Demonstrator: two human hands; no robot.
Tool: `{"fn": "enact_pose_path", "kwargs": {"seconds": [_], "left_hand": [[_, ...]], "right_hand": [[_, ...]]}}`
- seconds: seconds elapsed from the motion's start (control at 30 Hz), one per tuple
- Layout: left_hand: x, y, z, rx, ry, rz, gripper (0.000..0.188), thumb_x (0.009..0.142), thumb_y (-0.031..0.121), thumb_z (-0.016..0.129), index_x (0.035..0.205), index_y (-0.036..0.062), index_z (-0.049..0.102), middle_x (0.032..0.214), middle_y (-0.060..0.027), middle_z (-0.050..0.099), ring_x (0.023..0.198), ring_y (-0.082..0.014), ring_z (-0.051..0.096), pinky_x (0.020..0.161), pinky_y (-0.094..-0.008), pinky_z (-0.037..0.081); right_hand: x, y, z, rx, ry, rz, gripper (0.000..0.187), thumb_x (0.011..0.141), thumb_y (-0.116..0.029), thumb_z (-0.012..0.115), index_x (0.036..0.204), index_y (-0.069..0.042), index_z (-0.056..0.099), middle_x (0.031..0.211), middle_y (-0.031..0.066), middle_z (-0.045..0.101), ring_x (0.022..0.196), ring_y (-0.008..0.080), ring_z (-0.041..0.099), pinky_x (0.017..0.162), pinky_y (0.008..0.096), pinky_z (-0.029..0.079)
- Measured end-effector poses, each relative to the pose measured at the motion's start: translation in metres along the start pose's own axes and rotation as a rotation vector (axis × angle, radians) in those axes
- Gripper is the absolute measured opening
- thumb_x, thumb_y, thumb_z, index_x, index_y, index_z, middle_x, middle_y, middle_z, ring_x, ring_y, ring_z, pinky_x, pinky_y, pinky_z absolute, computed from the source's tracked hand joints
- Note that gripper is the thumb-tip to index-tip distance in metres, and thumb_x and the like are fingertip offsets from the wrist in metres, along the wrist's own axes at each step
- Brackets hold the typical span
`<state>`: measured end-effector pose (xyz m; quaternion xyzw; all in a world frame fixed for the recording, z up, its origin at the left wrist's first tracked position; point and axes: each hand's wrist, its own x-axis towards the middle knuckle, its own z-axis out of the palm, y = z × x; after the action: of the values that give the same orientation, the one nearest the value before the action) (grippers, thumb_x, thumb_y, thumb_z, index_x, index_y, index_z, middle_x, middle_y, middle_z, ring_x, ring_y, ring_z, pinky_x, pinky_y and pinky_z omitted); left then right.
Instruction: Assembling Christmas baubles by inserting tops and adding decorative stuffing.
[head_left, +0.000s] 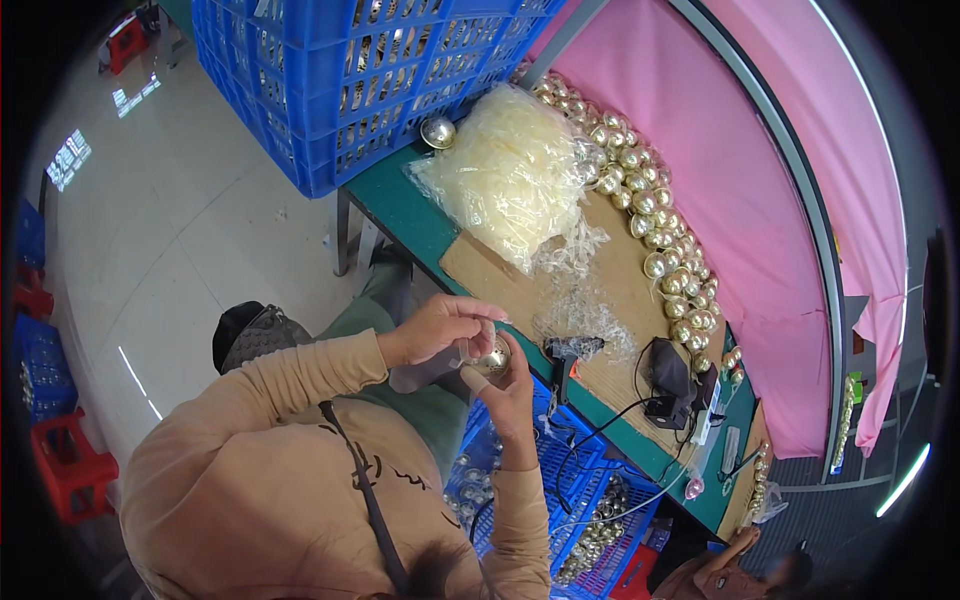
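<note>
My right hand (512, 392) wraps around a shiny silvery-gold ball (496, 354), held above my lap by the table's edge. Pale coverings show on some fingertips. From the left, my left hand (432, 332) reaches to the ball with its fingers bent and close together. A small see-through piece shows by its fingertips against the ball; I cannot make out what it is. On the table beyond lie a big bag of thin clear plastic wrappers (505, 165) and a loose heap of crumpled clear wrappers (588, 310).
A blue crate (310, 100) stands at the table's far left end. Many gold balls (655, 215) line the pink cloth (720, 180). A black tool (572, 352) with cables lies right of my hands. Blue baskets (590, 520) of balls stand below; another person (735, 570) sits at lower right.
</note>
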<state>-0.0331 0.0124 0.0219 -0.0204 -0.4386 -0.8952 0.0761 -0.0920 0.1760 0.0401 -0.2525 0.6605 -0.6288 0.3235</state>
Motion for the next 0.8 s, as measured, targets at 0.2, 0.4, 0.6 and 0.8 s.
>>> {"fn": "enact_pose_path", "kwargs": {"seconds": [0.2, 0.4, 0.6, 0.8], "left_hand": [[-0.004, -0.006, -0.001, -0.024, 0.059, 0.035, 0.025, 0.089, 0.002, 0.046, 0.111, -0.0017, 0.058, 0.089, -0.0074, 0.061, 0.078, -0.0148, 0.061, 0.065, -0.0246, 0.05], [-0.007, -0.007, -0.001, -0.033, 0.109, 0.037, 0.024, 0.089, 0.003, 0.047, 0.109, -0.001, 0.06, 0.09, -0.0074, 0.061, 0.078, -0.014, 0.061, 0.065, -0.0244, 0.051], [-0.012, 0.0, 0.002, -0.028, 0.106, 0.011, 0.024, 0.089, 0.005, 0.048, 0.108, -0.0027, 0.059, 0.089, -0.0082, 0.062, 0.077, -0.0132, 0.061, 0.064, -0.0235, 0.051], [-0.012, -0.002, 0.0, -0.006, 0.107, 0.003, 0.025, 0.089, 0.005, 0.047, 0.11, -0.0028, 0.058, 0.091, -0.0089, 0.062, 0.078, -0.0128, 0.061, 0.064, -0.0232, 0.051]], "right_hand": [[-0.001, 0.004, 0.003, -0.001, -0.023, 0.002, 0.071, 0.074, 0.0, 0.067, 0.134, 0.002, 0.03, 0.116, 0.012, 0.05, 0.102, 0.0177, 0.054, 0.086, 0.029, 0.046], [-0.003, 0.006, 0.003, 0.06, -0.057, 0.039, 0.072, 0.074, -0.002, 0.068, 0.135, 0.0, 0.03, 0.119, 0.0112, 0.048, 0.103, 0.0177, 0.053, 0.086, 0.0299, 0.046], [-0.005, 0.011, 0.013, 0.078, -0.016, 0.028, 0.071, 0.073, -0.005, 0.071, 0.133, -0.001, 0.033, 0.118, 0.009, 0.049, 0.102, 0.0163, 0.053, 0.085, 0.0285, 0.046], [-0.003, 0.026, 0.029, 0.022, 0.15, -0.044, 0.06, 0.075, -0.008, 0.071, 0.127, -0.004, 0.04, 0.101, 0.004, 0.057, 0.08, 0.0105, 0.057, 0.056, 0.0186, 0.044]]}}
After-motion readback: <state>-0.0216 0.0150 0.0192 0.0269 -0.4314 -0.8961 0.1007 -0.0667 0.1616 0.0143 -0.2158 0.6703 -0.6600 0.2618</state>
